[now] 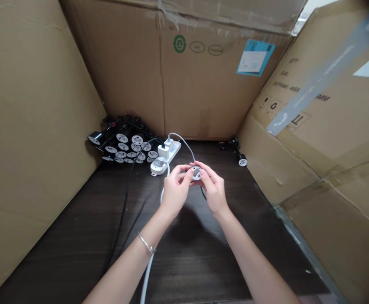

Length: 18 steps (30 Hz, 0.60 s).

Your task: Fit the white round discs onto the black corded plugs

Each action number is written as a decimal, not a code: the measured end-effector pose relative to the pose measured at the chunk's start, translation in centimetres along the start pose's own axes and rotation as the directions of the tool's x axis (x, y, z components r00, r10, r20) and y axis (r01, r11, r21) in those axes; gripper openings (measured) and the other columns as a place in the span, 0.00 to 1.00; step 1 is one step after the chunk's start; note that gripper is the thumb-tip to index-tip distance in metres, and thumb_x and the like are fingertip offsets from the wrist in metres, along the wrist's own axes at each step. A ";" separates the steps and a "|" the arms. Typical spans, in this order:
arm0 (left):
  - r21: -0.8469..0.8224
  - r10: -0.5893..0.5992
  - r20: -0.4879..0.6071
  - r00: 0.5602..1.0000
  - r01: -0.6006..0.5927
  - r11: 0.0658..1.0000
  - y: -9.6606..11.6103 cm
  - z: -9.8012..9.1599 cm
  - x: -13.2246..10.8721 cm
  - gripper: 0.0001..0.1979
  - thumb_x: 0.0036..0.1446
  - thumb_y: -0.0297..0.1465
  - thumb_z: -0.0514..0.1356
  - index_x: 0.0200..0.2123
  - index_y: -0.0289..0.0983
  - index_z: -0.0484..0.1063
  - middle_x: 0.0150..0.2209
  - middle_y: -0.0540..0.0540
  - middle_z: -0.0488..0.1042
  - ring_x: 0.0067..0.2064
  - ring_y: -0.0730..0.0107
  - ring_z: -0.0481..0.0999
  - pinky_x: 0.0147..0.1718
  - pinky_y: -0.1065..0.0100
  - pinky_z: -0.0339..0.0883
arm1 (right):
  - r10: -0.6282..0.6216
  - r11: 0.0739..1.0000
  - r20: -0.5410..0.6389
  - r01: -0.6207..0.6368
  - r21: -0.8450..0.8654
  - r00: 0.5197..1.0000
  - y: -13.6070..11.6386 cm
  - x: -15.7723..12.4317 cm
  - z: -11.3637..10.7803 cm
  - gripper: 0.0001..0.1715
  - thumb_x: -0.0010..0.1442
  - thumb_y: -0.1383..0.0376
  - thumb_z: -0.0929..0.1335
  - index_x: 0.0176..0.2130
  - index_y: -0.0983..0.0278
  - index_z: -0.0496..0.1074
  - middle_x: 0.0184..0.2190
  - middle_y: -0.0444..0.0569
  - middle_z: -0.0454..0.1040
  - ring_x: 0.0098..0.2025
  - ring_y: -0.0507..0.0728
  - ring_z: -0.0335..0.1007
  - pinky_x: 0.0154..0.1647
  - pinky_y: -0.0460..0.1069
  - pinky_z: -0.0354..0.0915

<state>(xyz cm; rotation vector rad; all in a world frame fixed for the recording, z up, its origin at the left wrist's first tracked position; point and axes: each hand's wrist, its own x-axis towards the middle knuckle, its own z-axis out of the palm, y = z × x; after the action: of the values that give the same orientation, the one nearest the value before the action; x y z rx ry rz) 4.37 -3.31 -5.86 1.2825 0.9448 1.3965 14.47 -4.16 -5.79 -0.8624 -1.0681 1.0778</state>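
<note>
A small round piece with a pale disc face [196, 172] is held up between both of my hands, above the dark tabletop. My left hand [176, 188] grips its left side, thumb on the face near a tiny yellow spot. On its right side is my right hand [214, 190], thumb resting on the face and fingers curled behind. The back of the piece is hidden by my fingers. A thin grey cable [184, 141] runs from a plug toward the piece; whether it connects there I cannot tell. Part of a dark cable shows beneath my right hand.
Behind my left hand lies a white power strip [173, 151] with several plugs. A pile of black pieces with pale round ends [129, 143] sits back left. Another black piece [241, 159] lies back right. Cardboard boxes [200, 93] wall the dark table [203, 261].
</note>
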 end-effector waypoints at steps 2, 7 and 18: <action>-0.010 -0.007 -0.015 1.000 0.007 1.000 0.0 0.0 0.0 0.13 0.53 0.37 0.57 0.37 0.33 0.68 0.28 0.47 0.75 0.28 0.73 0.75 0.29 0.74 0.69 | 0.028 0.999 0.007 -0.028 0.039 1.000 -0.1 0.0 0.0 0.17 0.52 0.62 0.67 0.43 0.63 0.73 0.45 0.52 0.73 0.38 0.58 0.73 0.32 0.51 0.71; -0.038 -0.035 -0.056 0.998 0.032 0.999 -0.3 0.2 -0.1 0.13 0.51 0.37 0.59 0.36 0.33 0.68 0.26 0.47 0.75 0.27 0.72 0.75 0.27 0.73 0.69 | 0.078 0.995 -0.039 -0.076 0.062 0.996 -0.2 -0.2 0.2 0.16 0.50 0.64 0.68 0.41 0.63 0.74 0.39 0.50 0.76 0.34 0.58 0.73 0.32 0.52 0.70; -0.099 -0.179 0.025 0.984 0.180 0.979 -0.1 -0.5 0.8 0.18 0.52 0.45 0.54 0.33 0.35 0.67 0.24 0.49 0.73 0.24 0.73 0.74 0.24 0.71 0.70 | 0.078 0.994 -0.011 -0.076 0.082 0.997 0.6 0.2 -0.3 0.20 0.54 0.58 0.66 0.45 0.63 0.72 0.45 0.52 0.73 0.29 0.54 0.72 0.28 0.50 0.67</action>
<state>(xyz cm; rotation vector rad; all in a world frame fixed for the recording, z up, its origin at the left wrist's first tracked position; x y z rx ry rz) 3.92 -2.47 -5.81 1.1031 0.9429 1.2752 14.63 -3.77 -6.38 -0.8503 -0.9789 1.1703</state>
